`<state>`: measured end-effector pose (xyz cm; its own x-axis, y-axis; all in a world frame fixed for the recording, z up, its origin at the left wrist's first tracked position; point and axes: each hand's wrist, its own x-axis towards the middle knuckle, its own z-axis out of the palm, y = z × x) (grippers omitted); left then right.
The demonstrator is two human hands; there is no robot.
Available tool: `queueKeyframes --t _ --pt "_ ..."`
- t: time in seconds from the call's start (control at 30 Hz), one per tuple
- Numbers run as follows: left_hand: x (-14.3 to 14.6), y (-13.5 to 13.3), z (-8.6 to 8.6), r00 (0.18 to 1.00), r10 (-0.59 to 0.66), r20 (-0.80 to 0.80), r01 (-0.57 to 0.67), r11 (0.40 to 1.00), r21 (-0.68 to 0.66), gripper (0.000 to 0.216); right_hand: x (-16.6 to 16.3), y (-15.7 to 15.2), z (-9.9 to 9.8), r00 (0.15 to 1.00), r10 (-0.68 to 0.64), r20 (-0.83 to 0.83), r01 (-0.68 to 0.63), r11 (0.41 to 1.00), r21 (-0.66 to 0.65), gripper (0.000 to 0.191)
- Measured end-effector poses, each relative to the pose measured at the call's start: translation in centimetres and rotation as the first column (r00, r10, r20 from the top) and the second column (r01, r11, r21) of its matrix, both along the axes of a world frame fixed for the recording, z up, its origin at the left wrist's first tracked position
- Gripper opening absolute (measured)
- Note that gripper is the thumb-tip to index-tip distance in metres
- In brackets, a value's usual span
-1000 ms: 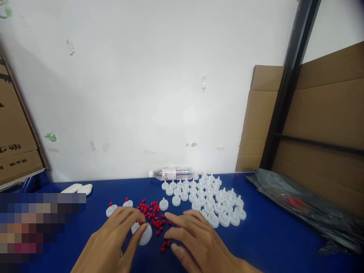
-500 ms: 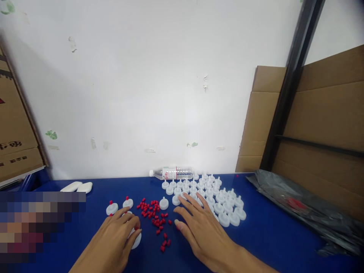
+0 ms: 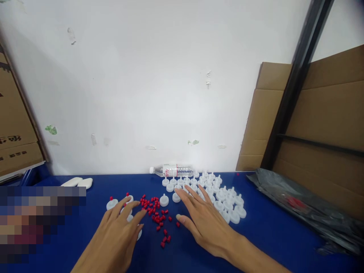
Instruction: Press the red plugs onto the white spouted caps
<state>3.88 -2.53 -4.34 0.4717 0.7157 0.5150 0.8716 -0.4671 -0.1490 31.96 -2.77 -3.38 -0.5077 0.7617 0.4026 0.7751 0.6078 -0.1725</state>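
Note:
My left hand (image 3: 121, 223) hovers with its fingers apart over several white nozzle caps with red tips. One of these white caps (image 3: 112, 204) shows its red tip beyond the fingers, while another is mostly hidden under my thumb. Small red caps (image 3: 155, 218) lie loose between my two hands. Fingers spread, my right hand (image 3: 206, 222) is over the near left edge of a group of bare white nozzle caps (image 3: 227, 204) and covers some of them. A single white nozzle cap (image 3: 164, 200) stands beside the red pile.
A clear plastic bottle (image 3: 173, 170) lies on its side against the wall. Two white rounded objects (image 3: 85, 183) rest at the back left of the blue table (image 3: 93, 212). Dark plastic bags (image 3: 284, 201) lie at the right, below cardboard (image 3: 327, 125) and a black metal post (image 3: 295, 76).
My left hand's fingers have spread and come off the near white cap, with the hand a little higher. My right hand stays spread at nearly the same place. The view has shifted slightly.

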Motion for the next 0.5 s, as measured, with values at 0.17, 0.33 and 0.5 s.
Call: queueKeyframes --t 0.17,0.33,0.5 --pt "3.1 -1.1 -1.5 0.986 -0.143 -0.081 0.137 0.987 -0.085 0.038 -0.6 0.8 -0.2 0.998 -0.021 0.063 0.021 1.0 0.001 0.064" --pt "5.7 -2.1 -0.9 0.993 -0.084 -0.078 0.068 0.979 -0.194 0.026 -0.3 0.7 0.0 0.995 0.066 0.081 -0.069 0.997 0.036 0.054" --pt "6.0 -2.7 -0.2 0.997 -0.047 -0.057 0.031 0.966 -0.255 0.023 0.0 0.3 0.2 0.998 0.017 0.057 -0.025 0.987 0.156 0.028"
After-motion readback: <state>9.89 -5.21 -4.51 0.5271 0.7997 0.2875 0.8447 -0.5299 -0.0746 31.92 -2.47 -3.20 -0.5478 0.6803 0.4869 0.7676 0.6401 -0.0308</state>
